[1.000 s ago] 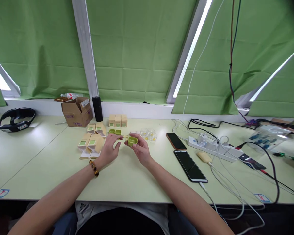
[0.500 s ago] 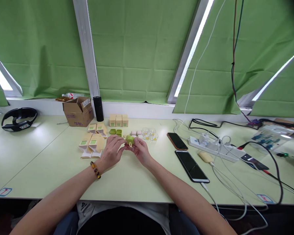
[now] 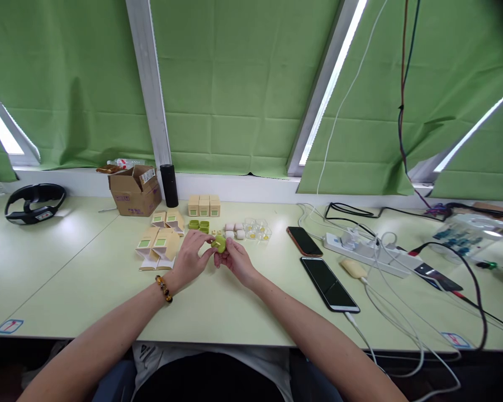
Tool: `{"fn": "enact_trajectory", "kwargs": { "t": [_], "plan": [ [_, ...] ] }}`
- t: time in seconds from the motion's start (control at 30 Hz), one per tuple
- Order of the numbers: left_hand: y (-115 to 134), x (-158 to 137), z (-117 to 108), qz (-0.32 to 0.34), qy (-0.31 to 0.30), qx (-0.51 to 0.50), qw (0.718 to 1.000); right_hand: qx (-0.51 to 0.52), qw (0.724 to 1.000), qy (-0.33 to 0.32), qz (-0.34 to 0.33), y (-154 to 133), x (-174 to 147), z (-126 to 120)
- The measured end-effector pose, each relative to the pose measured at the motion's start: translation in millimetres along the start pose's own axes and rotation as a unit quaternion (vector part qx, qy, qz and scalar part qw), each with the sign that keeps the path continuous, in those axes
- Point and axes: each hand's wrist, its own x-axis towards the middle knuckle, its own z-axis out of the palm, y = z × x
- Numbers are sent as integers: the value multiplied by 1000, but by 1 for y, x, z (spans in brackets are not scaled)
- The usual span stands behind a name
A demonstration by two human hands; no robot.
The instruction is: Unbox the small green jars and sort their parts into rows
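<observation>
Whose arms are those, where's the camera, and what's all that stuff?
Those are a person's own arms, not a robot's. One camera, worn on their head, looks forward and down, so you see the scene from up there. The left hand and right hand hold a small green object at their fingertips. On the pale table lie green containers, tan card pieces, little pale cylinders, clear cups, phones and a power strip.

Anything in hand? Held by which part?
A small green piece: the left hand has fingertips at its left edge, the right hand at its right edge. Underside contact hidden.
</observation>
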Motion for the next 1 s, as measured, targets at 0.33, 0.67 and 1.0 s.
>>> {"fn": "enact_trajectory", "kwargs": {
  "t": [0.33,0.67,1.0],
  "plan": [
    [-2,-2,2,-71,5,-34,997,-42,997,-4,-61,1,1,-4],
    [-1,-4,5,-90,14,-29,995,-90,988,26,-127,-3,0,-1],
    [0,-4,4,-159,3,-93,983,-260,943,42,-202,-5,-6,3]
  ]
}}
